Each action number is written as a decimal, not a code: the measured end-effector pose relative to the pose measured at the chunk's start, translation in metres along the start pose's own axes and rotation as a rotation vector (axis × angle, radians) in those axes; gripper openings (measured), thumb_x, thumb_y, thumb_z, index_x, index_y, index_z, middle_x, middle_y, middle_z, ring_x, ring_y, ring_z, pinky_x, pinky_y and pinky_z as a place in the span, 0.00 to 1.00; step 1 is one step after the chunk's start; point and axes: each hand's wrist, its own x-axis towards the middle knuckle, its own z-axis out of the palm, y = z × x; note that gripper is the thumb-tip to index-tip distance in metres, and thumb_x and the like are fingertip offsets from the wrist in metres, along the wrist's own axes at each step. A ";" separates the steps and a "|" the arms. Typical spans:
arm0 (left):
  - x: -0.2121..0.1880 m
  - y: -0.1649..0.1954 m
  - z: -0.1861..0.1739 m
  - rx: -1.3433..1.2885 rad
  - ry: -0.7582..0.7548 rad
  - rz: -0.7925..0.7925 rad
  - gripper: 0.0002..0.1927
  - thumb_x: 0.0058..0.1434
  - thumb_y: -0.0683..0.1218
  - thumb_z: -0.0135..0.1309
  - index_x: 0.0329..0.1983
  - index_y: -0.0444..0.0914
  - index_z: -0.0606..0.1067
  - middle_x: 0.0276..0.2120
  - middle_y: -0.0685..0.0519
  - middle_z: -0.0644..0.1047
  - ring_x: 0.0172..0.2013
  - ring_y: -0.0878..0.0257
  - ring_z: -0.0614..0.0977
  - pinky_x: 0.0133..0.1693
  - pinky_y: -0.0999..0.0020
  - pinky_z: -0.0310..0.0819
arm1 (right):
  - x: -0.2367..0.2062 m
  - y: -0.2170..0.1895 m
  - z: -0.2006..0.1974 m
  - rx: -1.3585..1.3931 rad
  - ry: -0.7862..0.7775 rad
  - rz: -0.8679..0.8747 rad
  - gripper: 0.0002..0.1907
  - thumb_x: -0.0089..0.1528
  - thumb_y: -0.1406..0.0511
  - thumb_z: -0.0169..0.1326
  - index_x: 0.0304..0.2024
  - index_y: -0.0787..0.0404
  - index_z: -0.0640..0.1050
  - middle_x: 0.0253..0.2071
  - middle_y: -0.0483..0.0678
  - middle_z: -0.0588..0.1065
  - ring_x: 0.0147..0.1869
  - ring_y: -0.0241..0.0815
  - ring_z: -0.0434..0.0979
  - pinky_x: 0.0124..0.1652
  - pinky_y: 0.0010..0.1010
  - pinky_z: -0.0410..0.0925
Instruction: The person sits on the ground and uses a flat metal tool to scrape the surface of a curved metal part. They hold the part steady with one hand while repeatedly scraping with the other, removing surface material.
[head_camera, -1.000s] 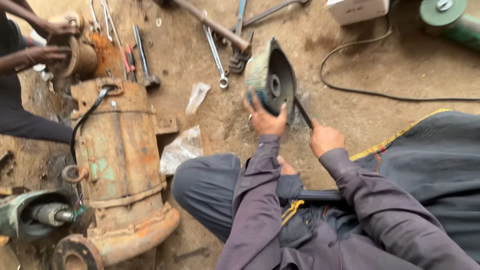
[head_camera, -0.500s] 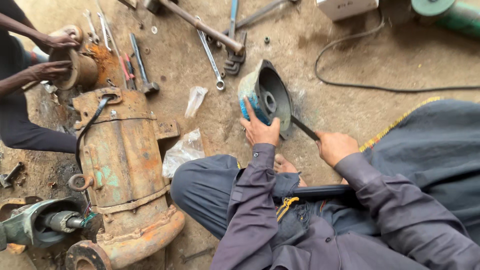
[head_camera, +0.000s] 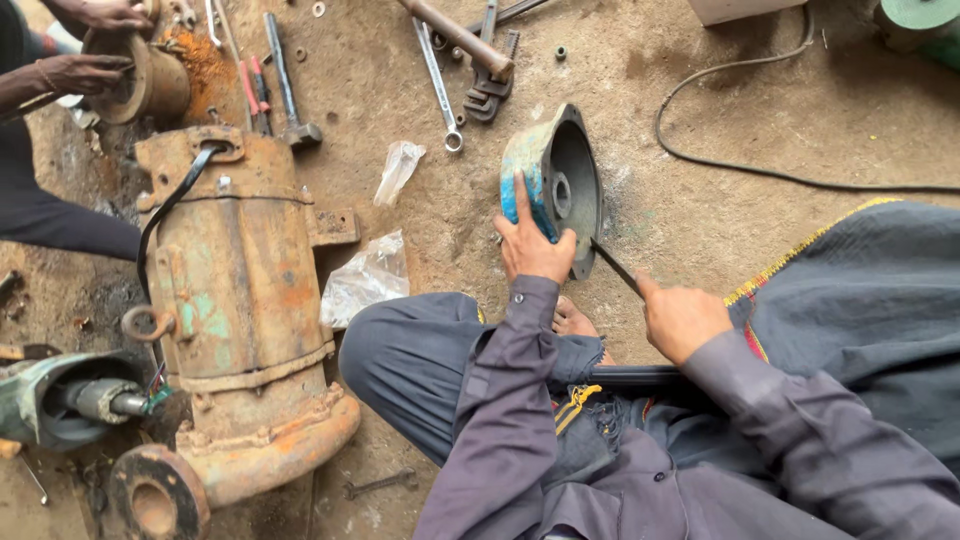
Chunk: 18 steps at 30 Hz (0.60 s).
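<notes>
A dusty concrete floor (head_camera: 700, 120) strewn with tools and machine parts fills the view. At the far left, another person's two hands (head_camera: 85, 70) rest on a rusty round housing (head_camera: 150, 85). Just below lies a big rusted motor body (head_camera: 240, 300), with a greenish pump part (head_camera: 60, 395) at its lower left. Crumpled clear plastic bags (head_camera: 365, 280) lie beside the motor, and a hammer (head_camera: 285, 85), a long spanner (head_camera: 438, 85) and a pipe wrench (head_camera: 465, 40) sit further up the floor. Near the middle, the left hand (head_camera: 530, 245) grips the rim of a blue-painted end cover (head_camera: 555, 180), which stands on edge on the floor, its hollow side facing right. The right hand (head_camera: 680, 315) is closed around a thin dark tool (head_camera: 615, 265) whose tip touches the cover's lower edge. A black cable (head_camera: 760, 170) curves across the floor at right, above dark cloth (head_camera: 860, 300).
</notes>
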 end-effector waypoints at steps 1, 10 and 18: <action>-0.004 0.002 0.001 0.001 -0.018 -0.023 0.61 0.45 0.49 0.62 0.79 0.63 0.42 0.46 0.38 0.65 0.35 0.37 0.79 0.46 0.50 0.77 | -0.007 0.002 0.002 0.012 -0.002 0.002 0.20 0.61 0.60 0.49 0.56 0.52 0.74 0.29 0.56 0.80 0.33 0.60 0.82 0.33 0.53 0.73; -0.010 0.015 0.022 0.066 0.186 -0.089 0.54 0.52 0.47 0.59 0.78 0.64 0.45 0.45 0.41 0.65 0.31 0.42 0.77 0.40 0.49 0.73 | -0.005 -0.006 0.003 -0.116 0.041 -0.032 0.25 0.63 0.65 0.45 0.63 0.60 0.72 0.23 0.54 0.79 0.27 0.54 0.82 0.28 0.48 0.73; 0.000 0.016 0.037 0.089 0.261 -0.092 0.54 0.52 0.48 0.62 0.78 0.63 0.47 0.45 0.42 0.66 0.30 0.48 0.76 0.36 0.55 0.72 | -0.003 -0.002 -0.006 -0.135 0.002 -0.055 0.20 0.60 0.65 0.47 0.56 0.58 0.73 0.25 0.55 0.79 0.30 0.55 0.83 0.29 0.48 0.73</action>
